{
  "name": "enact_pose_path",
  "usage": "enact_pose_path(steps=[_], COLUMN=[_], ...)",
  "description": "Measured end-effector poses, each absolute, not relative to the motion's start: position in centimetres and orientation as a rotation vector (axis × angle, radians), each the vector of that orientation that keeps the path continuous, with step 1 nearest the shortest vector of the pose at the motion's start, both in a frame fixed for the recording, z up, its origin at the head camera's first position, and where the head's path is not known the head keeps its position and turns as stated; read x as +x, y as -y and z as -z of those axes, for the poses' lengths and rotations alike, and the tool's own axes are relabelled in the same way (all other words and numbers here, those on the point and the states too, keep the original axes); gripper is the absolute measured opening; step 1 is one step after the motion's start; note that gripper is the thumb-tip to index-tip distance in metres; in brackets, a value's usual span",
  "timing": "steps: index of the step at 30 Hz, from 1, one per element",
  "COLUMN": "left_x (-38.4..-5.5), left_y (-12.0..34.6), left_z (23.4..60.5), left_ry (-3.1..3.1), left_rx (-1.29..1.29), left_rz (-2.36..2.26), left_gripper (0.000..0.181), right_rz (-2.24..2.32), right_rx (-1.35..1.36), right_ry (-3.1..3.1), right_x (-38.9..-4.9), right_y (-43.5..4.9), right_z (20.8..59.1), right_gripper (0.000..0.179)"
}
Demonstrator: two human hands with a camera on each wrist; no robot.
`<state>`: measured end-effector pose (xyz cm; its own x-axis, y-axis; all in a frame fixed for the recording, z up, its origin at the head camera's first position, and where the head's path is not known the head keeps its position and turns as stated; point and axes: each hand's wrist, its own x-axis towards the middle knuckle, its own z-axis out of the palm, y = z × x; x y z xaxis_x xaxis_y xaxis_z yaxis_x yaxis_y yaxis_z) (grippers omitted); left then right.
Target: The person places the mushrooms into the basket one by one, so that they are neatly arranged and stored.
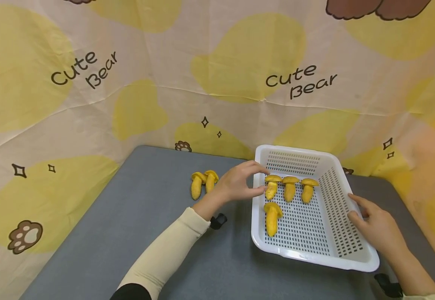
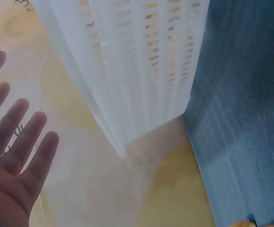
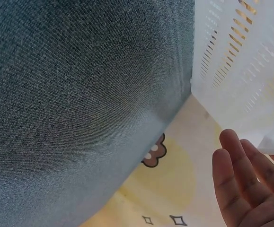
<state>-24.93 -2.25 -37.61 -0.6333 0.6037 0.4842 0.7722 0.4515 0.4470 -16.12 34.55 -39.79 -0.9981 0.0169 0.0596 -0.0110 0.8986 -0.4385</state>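
Observation:
A white perforated plastic basket holds several yellow mushrooms. Three lie in a row toward the back, the leftmost mushroom right by my left fingertips. One more mushroom lies in front of that row. My left hand reaches over the basket's left rim, thumb and fingers apart; its spread fingers hold nothing in the left wrist view. At the right rim is my right hand, thumb and index fingertip right at the edge. Its other fingers extend loosely outside the basket wall in the right wrist view.
Two more yellow mushrooms lie on the grey table, left of the basket and partly behind my left hand. A patterned cloth with bear lettering hangs behind the table. A black strap is at my left wrist.

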Motion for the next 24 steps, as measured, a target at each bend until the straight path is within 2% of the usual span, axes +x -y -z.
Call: enact_pose_path(steps=[24], left_x=[-26.5], left_y=[9.0], left_z=[41.2], left_ry=[2.718], left_rx=[-0.891], left_rz=[0.789], left_gripper=[0.033], right_rz=[-0.715], right_rx=[-0.005], right_ry=[3.015], right_x=[-16.2], right_y=[-34.7], right_z=[39.8], right_gripper=[0.056])
